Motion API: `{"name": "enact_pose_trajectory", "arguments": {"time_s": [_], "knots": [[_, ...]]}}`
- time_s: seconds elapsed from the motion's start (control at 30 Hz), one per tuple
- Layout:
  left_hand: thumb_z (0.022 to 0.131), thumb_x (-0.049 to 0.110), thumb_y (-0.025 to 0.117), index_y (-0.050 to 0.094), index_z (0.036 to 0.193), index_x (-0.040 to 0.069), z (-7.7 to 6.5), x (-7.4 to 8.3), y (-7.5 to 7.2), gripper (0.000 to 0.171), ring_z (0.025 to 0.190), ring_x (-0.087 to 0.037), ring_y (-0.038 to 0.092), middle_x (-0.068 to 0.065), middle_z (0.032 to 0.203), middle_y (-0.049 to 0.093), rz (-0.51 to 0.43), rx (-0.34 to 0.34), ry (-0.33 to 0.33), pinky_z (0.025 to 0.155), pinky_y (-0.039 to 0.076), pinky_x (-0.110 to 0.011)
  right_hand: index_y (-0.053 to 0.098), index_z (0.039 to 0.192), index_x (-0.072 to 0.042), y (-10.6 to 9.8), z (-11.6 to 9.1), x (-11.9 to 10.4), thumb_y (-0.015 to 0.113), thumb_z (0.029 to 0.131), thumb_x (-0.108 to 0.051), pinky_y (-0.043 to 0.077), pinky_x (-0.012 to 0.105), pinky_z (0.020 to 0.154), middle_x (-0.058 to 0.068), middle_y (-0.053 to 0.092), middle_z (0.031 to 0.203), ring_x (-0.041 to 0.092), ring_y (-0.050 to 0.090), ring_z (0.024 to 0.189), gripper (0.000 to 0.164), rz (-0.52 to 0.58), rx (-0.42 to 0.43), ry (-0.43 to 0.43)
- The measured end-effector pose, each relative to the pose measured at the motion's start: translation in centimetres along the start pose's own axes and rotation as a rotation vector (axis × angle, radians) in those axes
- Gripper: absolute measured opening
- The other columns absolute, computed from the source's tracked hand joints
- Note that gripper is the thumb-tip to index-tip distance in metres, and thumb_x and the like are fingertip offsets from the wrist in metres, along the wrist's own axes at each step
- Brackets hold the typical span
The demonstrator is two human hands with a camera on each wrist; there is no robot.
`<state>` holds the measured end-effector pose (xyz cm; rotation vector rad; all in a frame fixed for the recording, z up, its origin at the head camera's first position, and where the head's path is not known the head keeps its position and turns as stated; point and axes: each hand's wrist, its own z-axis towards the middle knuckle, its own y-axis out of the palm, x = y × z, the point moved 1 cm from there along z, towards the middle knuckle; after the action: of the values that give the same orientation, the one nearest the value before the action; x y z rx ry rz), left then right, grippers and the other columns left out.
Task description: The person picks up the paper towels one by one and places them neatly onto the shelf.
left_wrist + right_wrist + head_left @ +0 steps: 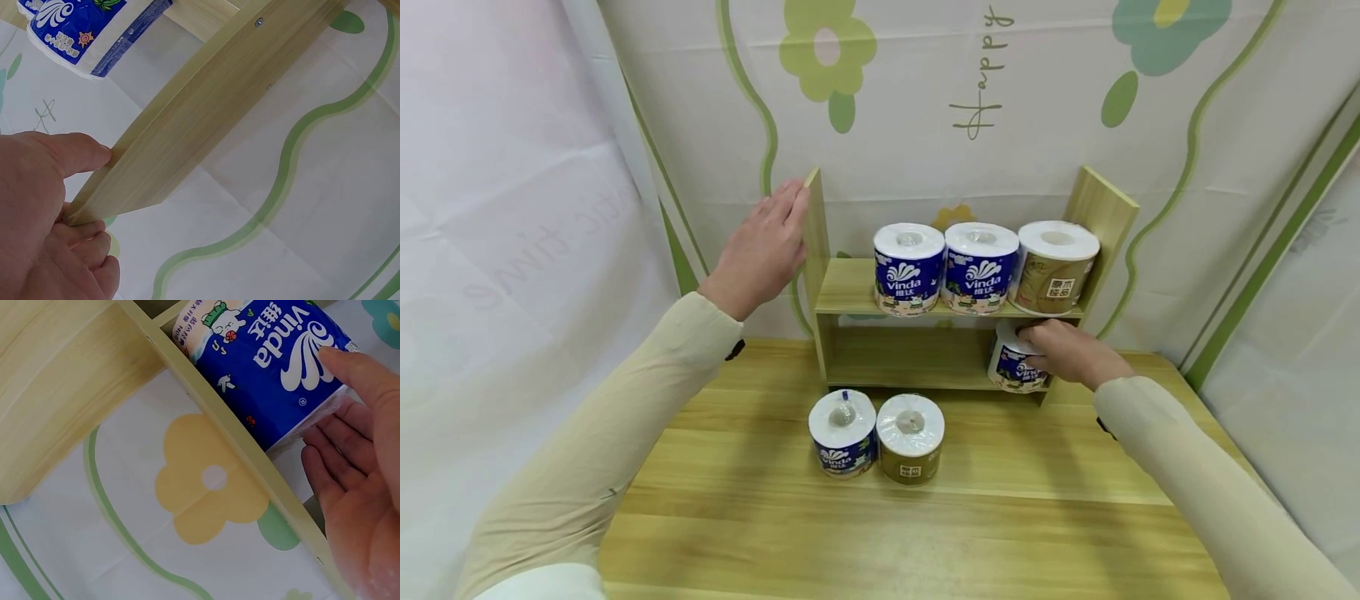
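My left hand (765,248) grips the upper corner of the left side panel (181,112) of a small wooden shelf. In the left wrist view its thumb (84,153) presses the panel's edge, the other fingers curl around the corner. My right hand (1067,350) holds a blue Vinda toilet roll (1011,367) at the lower tier's right end. The right thumb (353,369) lies on the printed side, the fingers at the roll's end. On the upper tier stand two blue toilet rolls (908,279) and a gold toilet roll (1051,279), side by side.
On the wooden table (880,542), in front of the shelf, stand another blue toilet roll (842,454) and another gold toilet roll (910,462), close together. A white curtain (1037,100) with flowers hangs behind the shelf. More curtain walls flank both sides.
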<state>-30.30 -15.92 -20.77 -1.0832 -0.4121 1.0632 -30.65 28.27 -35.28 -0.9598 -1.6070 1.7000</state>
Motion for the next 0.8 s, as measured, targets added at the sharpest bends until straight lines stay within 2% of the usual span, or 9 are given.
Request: {"name": "enact_pose_trajectory", "arguments": {"time_s": [0.3,0.53,0.8], "knots": [[0.106,0.005,0.048,0.027,0.158,-0.014,0.03,0.04,0.02,0.060,0.160,-0.044,0.030,-0.032,0.168,0.031,-0.008,-0.011,-0.009,0.130,0.031,-0.057,0.069,0.093,-0.004,-0.12,0.19,-0.09,0.078,0.093,-0.007,0.051,0.035,0.063,0.002,0.064,0.081,0.014,0.057,0.070,0.009,-0.035,-0.010,0.009],[0.106,0.005,0.048,0.027,0.157,-0.014,-0.02,0.03,0.06,0.059,0.159,-0.044,0.031,-0.032,0.167,0.032,0.004,0.000,0.003,0.129,0.033,-0.058,0.069,0.091,-0.004,-0.27,0.37,-0.28,0.078,0.093,-0.008,0.047,0.032,0.059,0.001,0.062,0.076,0.014,0.053,0.066,0.010,-0.042,-0.033,0.031],[0.106,0.005,0.049,0.027,0.157,-0.014,-0.01,-0.10,0.18,0.059,0.159,-0.044,0.031,-0.032,0.167,0.032,0.003,0.006,0.006,0.128,0.033,-0.058,0.069,0.090,-0.004,-0.46,0.41,-0.55,0.079,0.093,-0.009,0.047,0.033,0.059,0.001,0.062,0.077,0.014,0.053,0.066,0.011,-0.045,-0.044,0.050]]}}
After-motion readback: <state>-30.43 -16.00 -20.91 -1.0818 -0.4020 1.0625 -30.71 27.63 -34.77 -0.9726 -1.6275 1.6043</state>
